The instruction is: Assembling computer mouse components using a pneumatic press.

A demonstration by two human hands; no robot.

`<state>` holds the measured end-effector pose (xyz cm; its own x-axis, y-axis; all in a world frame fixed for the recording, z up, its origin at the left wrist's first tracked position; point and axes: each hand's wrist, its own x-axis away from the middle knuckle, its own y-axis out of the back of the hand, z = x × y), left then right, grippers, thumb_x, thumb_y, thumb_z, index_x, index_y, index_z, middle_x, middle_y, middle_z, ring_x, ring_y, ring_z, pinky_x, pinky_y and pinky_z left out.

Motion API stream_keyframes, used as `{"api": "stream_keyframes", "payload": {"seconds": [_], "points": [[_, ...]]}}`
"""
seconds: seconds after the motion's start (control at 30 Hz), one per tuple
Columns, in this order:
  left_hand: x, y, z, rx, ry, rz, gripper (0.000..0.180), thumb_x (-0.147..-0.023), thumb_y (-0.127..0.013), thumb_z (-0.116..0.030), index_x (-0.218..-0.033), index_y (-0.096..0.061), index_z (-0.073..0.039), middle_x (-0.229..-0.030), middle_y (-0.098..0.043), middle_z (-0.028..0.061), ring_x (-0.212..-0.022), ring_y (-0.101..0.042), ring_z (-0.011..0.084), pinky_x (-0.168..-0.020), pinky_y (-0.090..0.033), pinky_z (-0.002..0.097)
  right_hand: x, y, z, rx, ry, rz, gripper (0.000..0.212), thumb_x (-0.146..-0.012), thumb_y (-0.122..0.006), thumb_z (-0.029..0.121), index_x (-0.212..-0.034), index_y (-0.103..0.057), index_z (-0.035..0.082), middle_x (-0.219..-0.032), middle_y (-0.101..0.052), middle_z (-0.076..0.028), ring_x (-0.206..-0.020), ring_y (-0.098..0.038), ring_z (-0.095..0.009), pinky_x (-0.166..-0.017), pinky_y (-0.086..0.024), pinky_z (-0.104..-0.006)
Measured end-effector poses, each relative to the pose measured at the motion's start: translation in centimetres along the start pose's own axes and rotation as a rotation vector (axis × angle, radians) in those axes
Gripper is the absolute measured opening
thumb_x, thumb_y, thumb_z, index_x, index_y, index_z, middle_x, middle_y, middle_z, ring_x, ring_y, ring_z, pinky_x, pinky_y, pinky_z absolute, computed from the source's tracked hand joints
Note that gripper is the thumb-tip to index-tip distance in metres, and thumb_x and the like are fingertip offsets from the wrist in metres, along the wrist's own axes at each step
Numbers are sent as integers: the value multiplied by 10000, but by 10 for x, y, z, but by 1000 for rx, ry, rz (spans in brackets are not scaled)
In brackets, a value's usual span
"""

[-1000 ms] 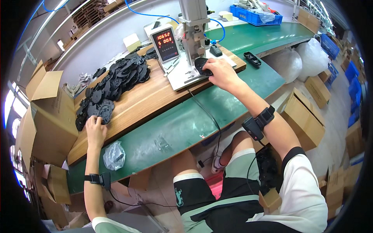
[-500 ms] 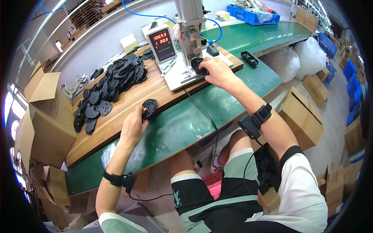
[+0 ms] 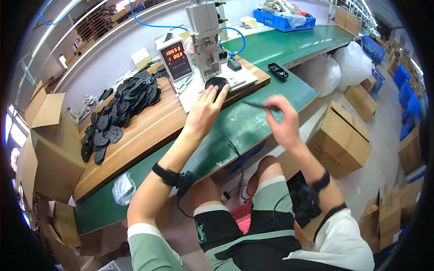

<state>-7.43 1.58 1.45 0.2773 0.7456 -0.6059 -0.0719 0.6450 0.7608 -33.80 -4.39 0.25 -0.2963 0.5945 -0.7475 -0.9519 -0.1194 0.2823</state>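
My left hand [image 3: 204, 110] reaches to the bench press [image 3: 205, 49], its fingers closed on the near edge of a rounded black plastic part [image 3: 217, 83] at the white base under the press head. Out to the right, over the green tabletop, my right hand [image 3: 285, 123] pinches another black plastic part [image 3: 254, 105], seen nearly edge-on and blurred by motion. A large pile of similar black parts [image 3: 129, 101] lies on the wooden board to the left.
A counter with a red lit display [image 3: 177, 59] stands beside the press. The wooden board [image 3: 135, 144] rests on the green table [image 3: 298, 90]. A black tray-like piece [image 3: 277, 71] lies at right. Open cartons [image 3: 58, 144] flank the left, and another carton [image 3: 339, 140] the right.
My left hand has carried its black part from over the board's front edge to the press base. My right hand has pulled back from the press toward the right, holding a black part.
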Motion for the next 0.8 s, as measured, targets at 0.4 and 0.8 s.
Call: {"api": "stream_keyframes", "payload": {"seconds": [0.4, 0.8], "points": [[-42, -25, -4, 38, 106, 120, 437, -902, -602, 11, -1334, -619, -51, -1175, -707, 218, -1112, -710, 363, -942, -590, 444, 262, 123, -87, 416, -630, 49, 150, -899, -641, -14, -1049, -639, -13, -1030, -637, -184, -1001, -644, -388, -910, -505, -411], [-35, -44, -11, -134, 78, 33, 420, -903, -618, -11, -1320, -606, -62, -1276, -693, 238, -1218, -678, 370, -1013, -563, 449, 413, 118, -151, 588, -835, 165, 175, -869, -643, -21, -1035, -634, 33, -1033, -612, -178, -1046, -606, -402, -928, -492, -460]]}}
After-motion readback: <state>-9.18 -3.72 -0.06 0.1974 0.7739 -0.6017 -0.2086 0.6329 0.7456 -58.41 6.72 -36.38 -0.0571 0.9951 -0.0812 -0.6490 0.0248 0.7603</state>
